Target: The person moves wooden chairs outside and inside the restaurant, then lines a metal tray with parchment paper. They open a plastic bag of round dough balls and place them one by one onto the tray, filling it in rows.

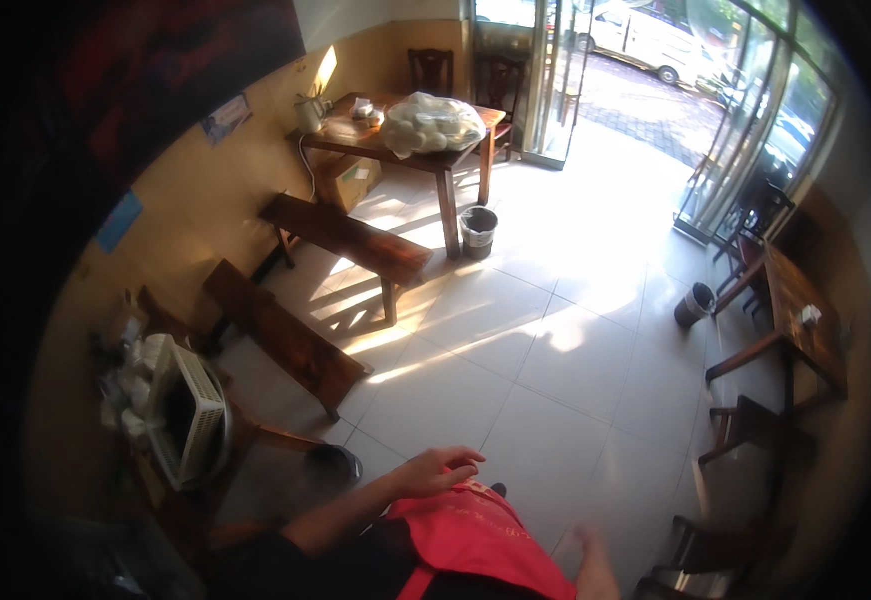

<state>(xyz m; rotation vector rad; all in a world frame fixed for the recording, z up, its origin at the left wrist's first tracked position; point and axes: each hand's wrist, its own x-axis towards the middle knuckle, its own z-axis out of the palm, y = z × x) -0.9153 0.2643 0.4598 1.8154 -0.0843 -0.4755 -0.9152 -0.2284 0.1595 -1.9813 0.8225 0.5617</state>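
Note:
My left hand (435, 471) is in front of my waist, just over the top of a red apron (473, 525) that bears writing. Its fingers are slightly bent and apart, with nothing seen between them. Low at the right of the apron, my right hand (591, 541) is blurred, and whether its fingers are closed does not show. Pale floor tiles (555, 405) lie before me. On a wooden table (405, 154) farther off rests a clear plastic bag of white round items (434, 124), beside a light pitcher (309, 114).
Wooden benches (345, 236) (285, 337) stand at the left. A white plastic basket (199, 412) sits on a table near me. Waste bins (478, 232) (694, 304) flank the walkway to open glass doors (555, 90). At the right are a wooden table (799, 307) and chairs (754, 435).

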